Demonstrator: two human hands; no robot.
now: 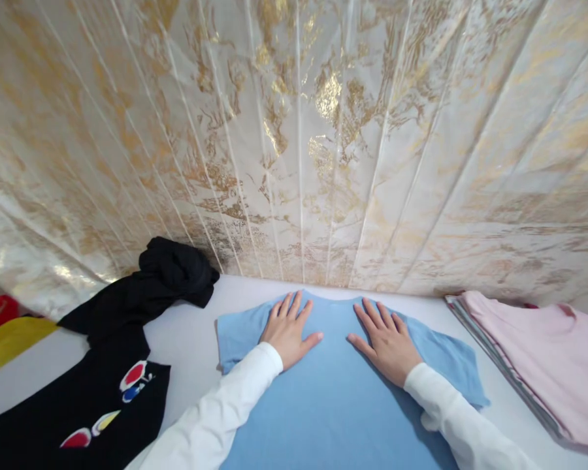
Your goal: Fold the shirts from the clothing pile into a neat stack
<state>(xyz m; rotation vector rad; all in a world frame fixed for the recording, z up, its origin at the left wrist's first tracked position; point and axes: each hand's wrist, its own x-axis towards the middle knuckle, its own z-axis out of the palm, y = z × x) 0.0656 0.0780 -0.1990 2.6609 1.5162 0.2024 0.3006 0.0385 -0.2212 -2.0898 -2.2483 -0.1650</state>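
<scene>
A light blue T-shirt (343, 405) lies spread out in front of me, its neckline at the far side and a short sleeve out to each side. My left hand (288, 329) rests flat near its left shoulder, fingers spread and pointing away from me. On the right shoulder lies my right hand (387, 339), also flat with the fingers apart. Neither hand grips the cloth. White long sleeves cover both forearms. The lower part of the T-shirt runs out of view at the bottom.
On the right is a stack of folded clothes with a pink shirt (543, 365) on top. To the left lie a black garment with a colourful print (122, 398), a crumpled black cloth (176, 274) and a yellow cloth (14, 343). A gold-patterned curtain (298, 143) hangs behind the white surface (191, 333).
</scene>
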